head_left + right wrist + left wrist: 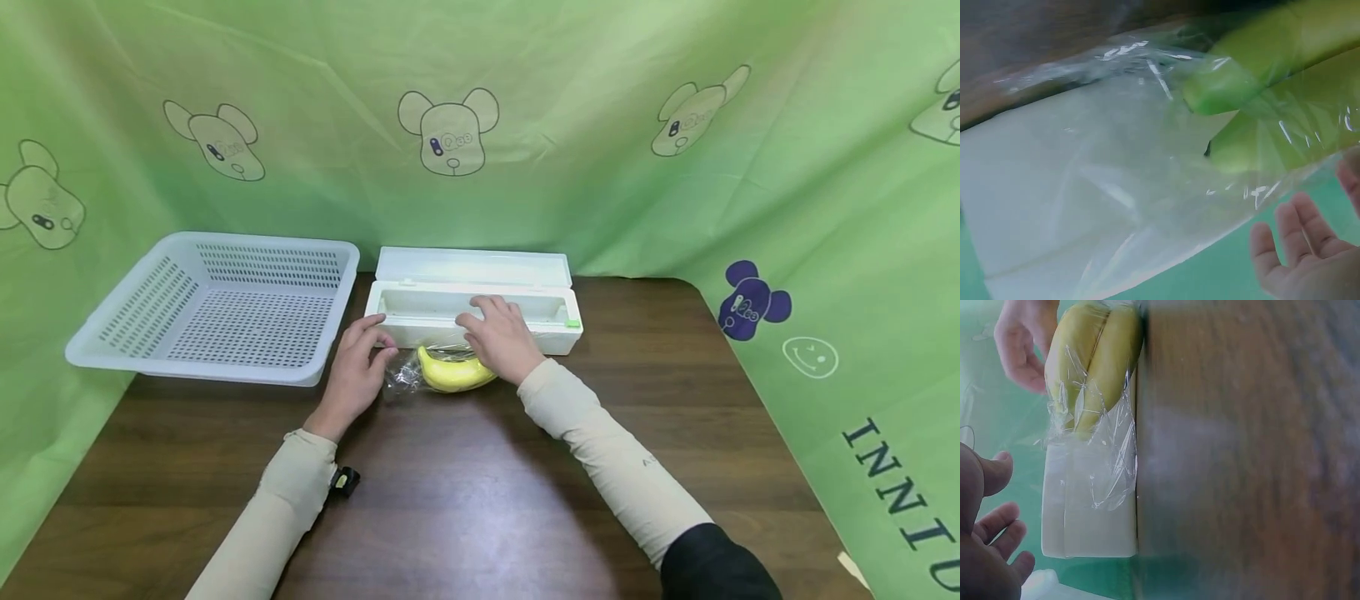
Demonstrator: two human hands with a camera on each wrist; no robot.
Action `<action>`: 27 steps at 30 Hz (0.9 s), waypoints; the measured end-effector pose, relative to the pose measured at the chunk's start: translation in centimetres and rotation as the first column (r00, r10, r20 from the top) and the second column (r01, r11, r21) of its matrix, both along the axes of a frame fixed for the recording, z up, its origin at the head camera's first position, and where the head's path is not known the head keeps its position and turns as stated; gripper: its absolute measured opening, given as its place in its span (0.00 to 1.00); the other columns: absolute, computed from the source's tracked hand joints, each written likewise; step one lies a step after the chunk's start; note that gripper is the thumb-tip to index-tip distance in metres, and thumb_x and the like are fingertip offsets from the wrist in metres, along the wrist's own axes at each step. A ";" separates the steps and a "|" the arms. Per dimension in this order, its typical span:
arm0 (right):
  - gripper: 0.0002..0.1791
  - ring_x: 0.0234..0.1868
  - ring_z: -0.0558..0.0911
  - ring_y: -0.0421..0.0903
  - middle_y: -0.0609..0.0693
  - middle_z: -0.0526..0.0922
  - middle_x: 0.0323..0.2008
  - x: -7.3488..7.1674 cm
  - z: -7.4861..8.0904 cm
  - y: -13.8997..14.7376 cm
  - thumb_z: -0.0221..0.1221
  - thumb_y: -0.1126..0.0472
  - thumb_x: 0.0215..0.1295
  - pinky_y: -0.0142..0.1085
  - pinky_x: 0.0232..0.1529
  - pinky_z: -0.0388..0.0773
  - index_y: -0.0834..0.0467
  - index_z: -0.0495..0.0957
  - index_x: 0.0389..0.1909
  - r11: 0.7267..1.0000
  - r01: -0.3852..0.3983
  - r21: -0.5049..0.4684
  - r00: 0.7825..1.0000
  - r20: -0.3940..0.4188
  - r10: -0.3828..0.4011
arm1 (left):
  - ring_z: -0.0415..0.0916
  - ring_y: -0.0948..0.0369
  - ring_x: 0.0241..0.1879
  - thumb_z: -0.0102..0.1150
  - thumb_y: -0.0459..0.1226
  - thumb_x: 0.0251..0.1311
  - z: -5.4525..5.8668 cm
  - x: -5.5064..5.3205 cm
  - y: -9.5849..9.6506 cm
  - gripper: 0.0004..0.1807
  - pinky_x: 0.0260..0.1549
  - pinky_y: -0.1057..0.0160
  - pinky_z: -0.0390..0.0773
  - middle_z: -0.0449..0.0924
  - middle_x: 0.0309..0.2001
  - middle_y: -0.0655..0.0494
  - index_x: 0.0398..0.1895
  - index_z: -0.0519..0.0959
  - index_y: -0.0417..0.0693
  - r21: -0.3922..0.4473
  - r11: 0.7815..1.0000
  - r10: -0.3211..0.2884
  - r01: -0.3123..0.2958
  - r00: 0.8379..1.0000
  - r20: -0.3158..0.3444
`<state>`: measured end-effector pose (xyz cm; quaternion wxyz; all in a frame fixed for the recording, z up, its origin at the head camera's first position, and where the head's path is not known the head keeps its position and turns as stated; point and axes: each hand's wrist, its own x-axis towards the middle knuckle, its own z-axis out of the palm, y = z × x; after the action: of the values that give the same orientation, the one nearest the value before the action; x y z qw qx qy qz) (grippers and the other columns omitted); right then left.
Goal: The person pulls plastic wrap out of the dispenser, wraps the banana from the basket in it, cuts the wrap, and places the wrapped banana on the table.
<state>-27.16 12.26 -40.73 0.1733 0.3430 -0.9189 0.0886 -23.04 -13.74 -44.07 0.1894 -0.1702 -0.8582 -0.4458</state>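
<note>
Yellow bananas (453, 374), covered in clear plastic film (402, 375), lie on the table against the front of a long white box (412, 334). The box's lid (472, 267) is raised and leans back. My left hand (352, 375) is by the box's left front corner, thumb and fingers apart; the left wrist view shows it clear of the film (1113, 469). My right hand (504, 340) hovers over the box's front edge, just above the bananas. Its fingers (1294, 234) are loosely bent, with nothing seen between them in the right wrist view.
A white slotted plastic basket (315, 371) stands to the left, close to the box. A small green slider (573, 324) sits at the box's right front corner. Green printed cloth (562, 192) hangs behind the brown wooden table (450, 500) and along its sides.
</note>
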 end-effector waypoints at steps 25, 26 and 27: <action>0.10 0.31 0.68 0.53 0.53 0.70 0.30 0.9 -0.4 1.4 0.63 0.56 0.66 0.42 0.30 0.65 0.57 0.75 0.31 0.991 -0.029 0.129 0.980 -0.192 0.054 | 0.69 0.41 0.60 0.63 0.26 0.63 0.3 -0.5 0.7 0.07 0.56 0.42 0.69 0.77 0.58 0.40 0.34 0.74 0.41 0.014 0.998 0.057 -0.057 0.998 -0.022; 0.08 0.32 0.68 0.53 0.53 0.70 0.31 0.9 -0.4 1.5 0.63 0.58 0.66 0.42 0.31 0.65 0.57 0.75 0.31 0.991 -0.029 0.131 0.982 -0.180 0.052 | 0.69 0.41 0.60 0.63 0.26 0.63 0.4 -0.5 0.7 0.07 0.57 0.42 0.69 0.77 0.57 0.40 0.34 0.74 0.41 0.019 0.998 0.060 -0.059 0.998 -0.023; 0.06 0.32 0.68 0.53 0.53 0.70 0.31 0.9 -0.3 1.7 0.62 0.61 0.65 0.43 0.31 0.65 0.57 0.75 0.33 0.991 -0.028 0.134 0.983 -0.174 0.051 | 0.70 0.41 0.60 0.63 0.26 0.63 0.4 -0.5 0.6 0.07 0.57 0.42 0.69 0.77 0.57 0.40 0.34 0.74 0.41 0.024 0.998 0.061 -0.060 0.998 -0.025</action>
<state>-26.22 13.92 -41.02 0.2296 0.3783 -0.8968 0.0004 -23.58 -13.10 -43.68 0.2157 -0.1475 -0.8553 -0.4474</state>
